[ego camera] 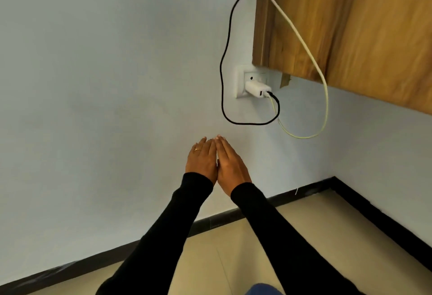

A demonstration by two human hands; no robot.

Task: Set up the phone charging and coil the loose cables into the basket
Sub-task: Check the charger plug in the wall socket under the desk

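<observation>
Here, below a wall socket (243, 82) on a pale wall (93, 84), the left hand (202, 159) and right hand (230, 162) press flat together, empty, above tiled floor (222, 259).

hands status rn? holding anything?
Left hand: open, flat, empty, side by side with the right.
Right hand: open, flat, empty, below the charger.

No text, label, brand or number could be read anywhere; the white charger (257, 88) in the wall socket (243, 77) bore no marking that showed.
</observation>
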